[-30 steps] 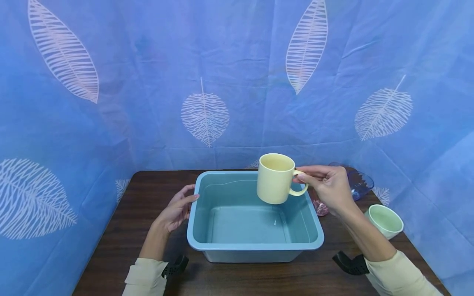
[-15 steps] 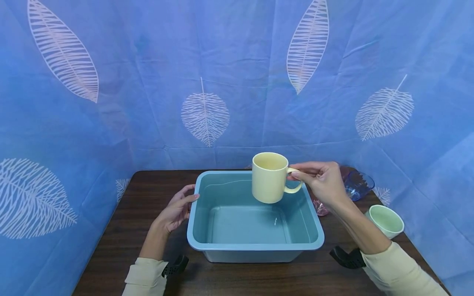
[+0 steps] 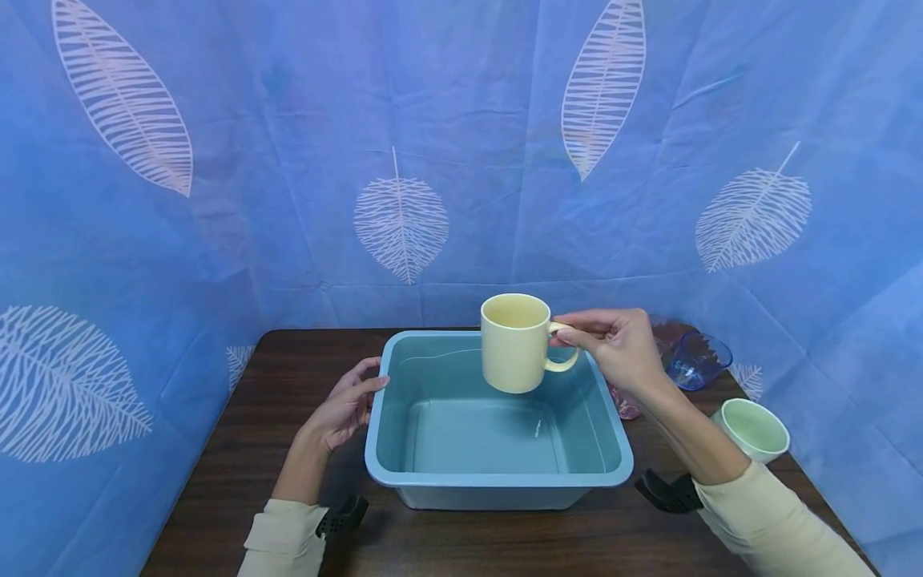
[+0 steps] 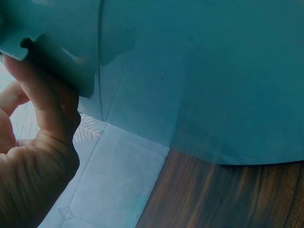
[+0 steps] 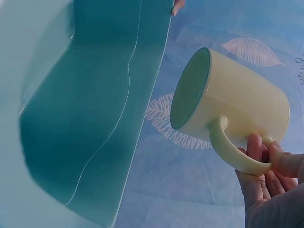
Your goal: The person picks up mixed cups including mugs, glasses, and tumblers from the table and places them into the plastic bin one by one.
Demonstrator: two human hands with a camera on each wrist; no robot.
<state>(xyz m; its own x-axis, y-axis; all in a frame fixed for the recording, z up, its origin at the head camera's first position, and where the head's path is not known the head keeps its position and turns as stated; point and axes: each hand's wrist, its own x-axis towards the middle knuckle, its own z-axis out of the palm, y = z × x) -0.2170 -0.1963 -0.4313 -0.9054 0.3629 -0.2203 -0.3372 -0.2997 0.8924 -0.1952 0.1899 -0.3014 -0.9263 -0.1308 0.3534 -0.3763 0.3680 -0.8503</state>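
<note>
Pinched by its handle between my right thumb and fingers, a pale yellow mug (image 3: 513, 353) hangs upright over the far part of a blue-green plastic basin (image 3: 505, 481). My right hand (image 3: 620, 346) is above the basin's right side. In the right wrist view the mug (image 5: 249, 102) shows its handle, with the right hand (image 5: 273, 194) gripping the lower end. At the basin's left rim, my left hand (image 3: 349, 407) holds the edge, thumb on top and fingers beneath. The left wrist view shows the left hand's (image 4: 45, 142) fingers curled under the rim.
A pale green cup (image 3: 753, 429) stands at the table's right edge. Behind the right hand lies a clear blue cup (image 3: 698, 362). A pink translucent object (image 3: 626, 405) peeks out beside the basin. Dark wooden table (image 3: 252, 449); blue leaf-print cloth (image 3: 461, 160) hangs around it.
My right hand has carried the yellow mug a little to the left and slightly up. The left hand stays at the basin's rim.
</note>
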